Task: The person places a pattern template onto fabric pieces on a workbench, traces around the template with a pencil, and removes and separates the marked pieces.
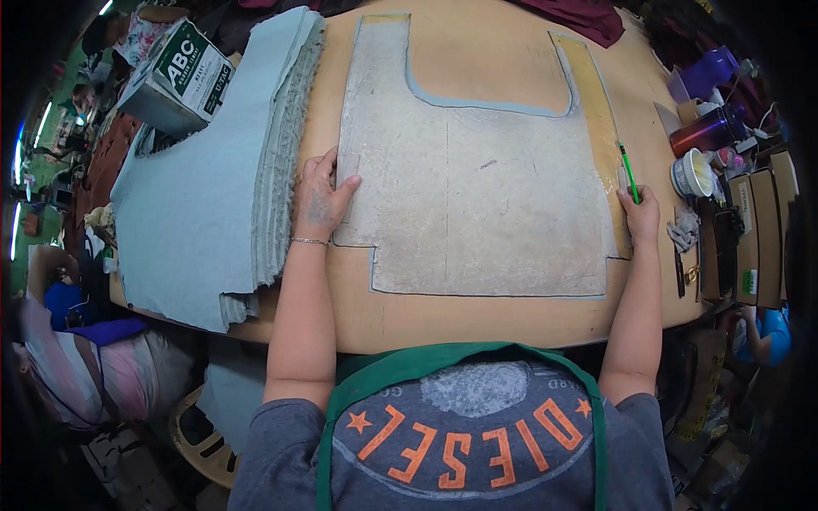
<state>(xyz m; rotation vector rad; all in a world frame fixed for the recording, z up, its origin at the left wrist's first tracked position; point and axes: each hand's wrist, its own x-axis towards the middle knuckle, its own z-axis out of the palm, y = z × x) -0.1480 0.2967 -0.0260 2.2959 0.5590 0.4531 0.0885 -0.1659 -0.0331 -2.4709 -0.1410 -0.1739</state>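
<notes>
A large worn grey pattern template [511,196] with a deep cut-out lies flat on the table, a thin rim of light blue fabric [494,107] showing along its edges. My left hand [325,194] grips the template's left edge, thumb on top and fingers curled at the side; whether they reach underneath is hidden. At the right edge, along a yellowish taped strip [588,102], my right hand [641,215] is closed around a green pencil [629,173] that points up and away from me. A thick stack of light blue fabric [204,187] lies left of my left hand.
An ABC rubber cement can [179,81] stands on the fabric stack. On the table's right side are a dark tumbler [707,129], a white tub [693,174], a crumpled plastic wrapper [683,228] and cardboard [750,230]. A person [102,366] sits at the left.
</notes>
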